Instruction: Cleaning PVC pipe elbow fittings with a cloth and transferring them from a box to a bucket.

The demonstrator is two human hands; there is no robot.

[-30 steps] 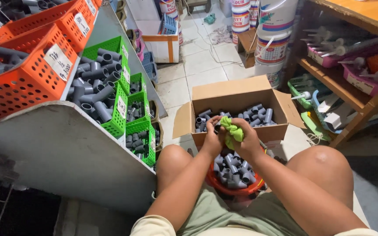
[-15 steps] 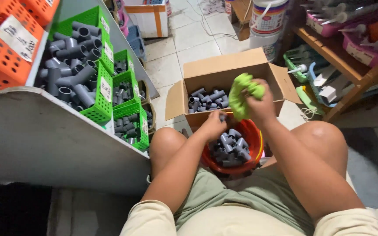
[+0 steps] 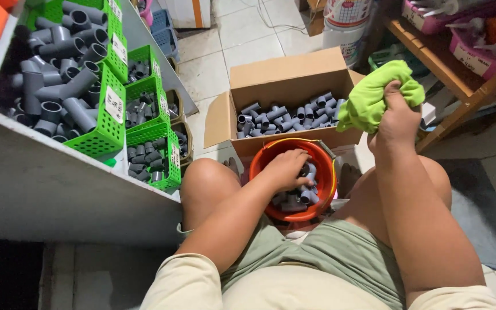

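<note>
Grey pipe fittings [image 3: 302,192] fill the orange bucket [image 3: 271,154] held between the person's knees, with more of them in the cardboard box [image 3: 282,83] just beyond it and in the green baskets [image 3: 107,129] on the shelf at left. They look rigid, smooth and light, easiest to pinch around the barrel or hook through an open end. The left hand [image 3: 285,169] reaches down into the bucket, fingers curled over the fittings; whether it grips one cannot be told. The right hand [image 3: 396,117], raised at right, is closed around a soft, bunched green cloth [image 3: 368,97].
</note>
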